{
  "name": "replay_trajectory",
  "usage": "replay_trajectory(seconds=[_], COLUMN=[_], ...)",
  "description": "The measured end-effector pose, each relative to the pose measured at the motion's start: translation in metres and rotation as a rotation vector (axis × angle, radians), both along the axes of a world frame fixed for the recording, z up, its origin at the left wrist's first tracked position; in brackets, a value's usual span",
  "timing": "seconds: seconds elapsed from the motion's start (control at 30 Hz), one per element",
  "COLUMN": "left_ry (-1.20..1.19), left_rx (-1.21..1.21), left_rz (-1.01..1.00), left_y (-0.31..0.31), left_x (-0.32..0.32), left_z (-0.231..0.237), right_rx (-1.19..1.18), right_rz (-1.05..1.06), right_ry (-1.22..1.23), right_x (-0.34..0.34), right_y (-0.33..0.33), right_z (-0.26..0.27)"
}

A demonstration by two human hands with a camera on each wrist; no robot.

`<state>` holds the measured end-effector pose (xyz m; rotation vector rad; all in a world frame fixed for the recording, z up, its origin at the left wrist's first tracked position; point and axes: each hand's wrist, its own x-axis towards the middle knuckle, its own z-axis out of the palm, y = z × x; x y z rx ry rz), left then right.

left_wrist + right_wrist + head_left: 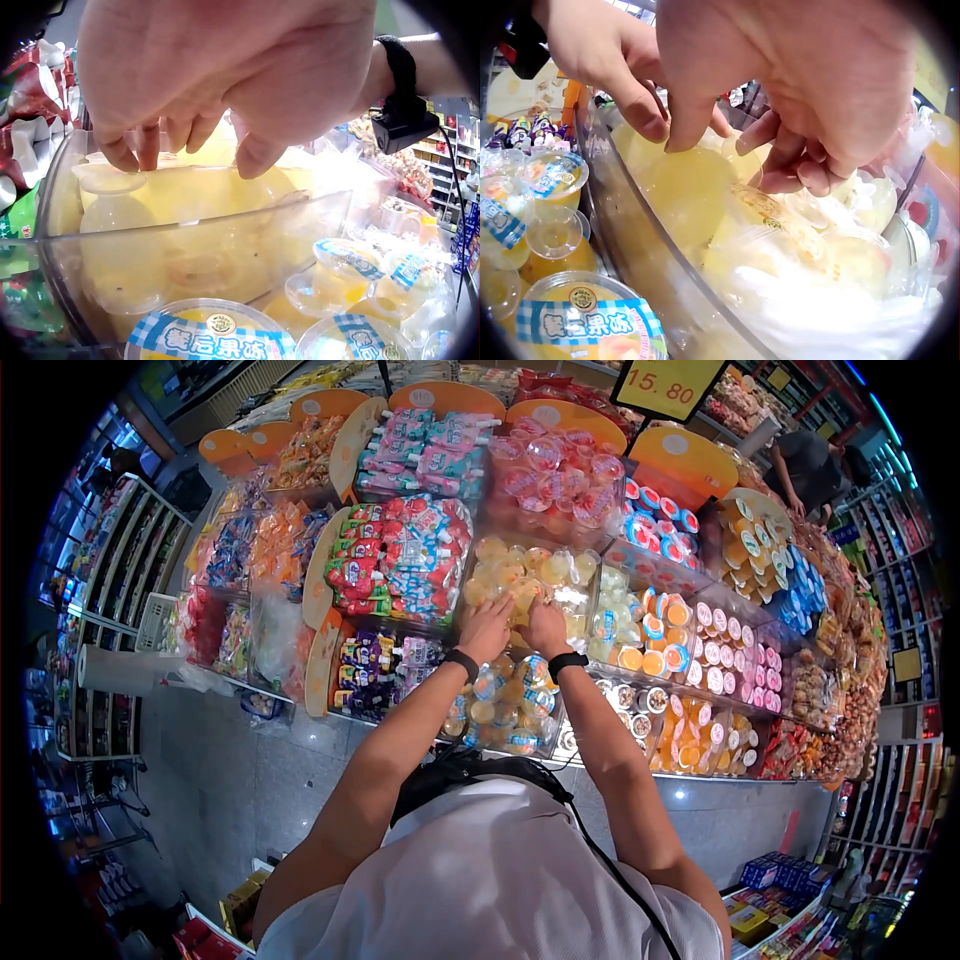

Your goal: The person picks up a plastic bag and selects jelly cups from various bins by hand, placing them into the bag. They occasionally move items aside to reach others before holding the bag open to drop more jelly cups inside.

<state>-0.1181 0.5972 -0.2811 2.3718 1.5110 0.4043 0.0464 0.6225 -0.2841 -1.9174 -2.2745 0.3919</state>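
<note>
Inside a clear, hard-plastic bin with a curved wall (187, 225), loose translucent yellow jelly cups (682, 195) are being sorted through by hand, or so it seems. The left hand (485, 628) is arched over the bin, its fingers pointed down among the cups and its thumb set well apart, with no cup seen held. By the right hand (545, 628), a cup is touched with the thumb while the other fingers are bent beyond it; whether it is truly pinched cannot be told.

The cup is best taken by its firm rim — the thin, rounded body could be dented by a hard squeeze — and lifted straight up, clear of the bin's edge. Neighbouring cups should be steadied with the left hand, since such smooth shapes may roll (and wedge) easily.

In front of the bin, clear cups with blue-and-white checked film lids (585, 319) are stacked, their orange contents visible. Glossy red-and-green pouches (400, 555) with white spouts are heaped to its left; beyond it, pink-patterned clear cups (550, 475) are piled.
</note>
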Motion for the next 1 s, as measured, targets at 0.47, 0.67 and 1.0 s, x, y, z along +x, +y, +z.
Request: replay_trajectory(seconds=[0.47, 0.67, 1.0], left_ry=[-0.013, 0.059, 0.112], left_rx=[0.092, 0.156, 0.253], left_rz=[-0.024, -0.074, -0.129], left_y=[0.0, -0.002, 0.0], left_x=[-0.005, -0.006, -0.01], left_z=[-0.007, -0.006, -0.014], right_rx=[0.123, 0.241, 0.219], right_rz=[-0.209, -0.293, -0.263], right_ry=[0.482, 0.473, 0.46], right_x=[0.001, -0.01, -0.011], right_y=[-0.007, -0.014, -0.017], right_z=[-0.017, -0.016, -0.003])
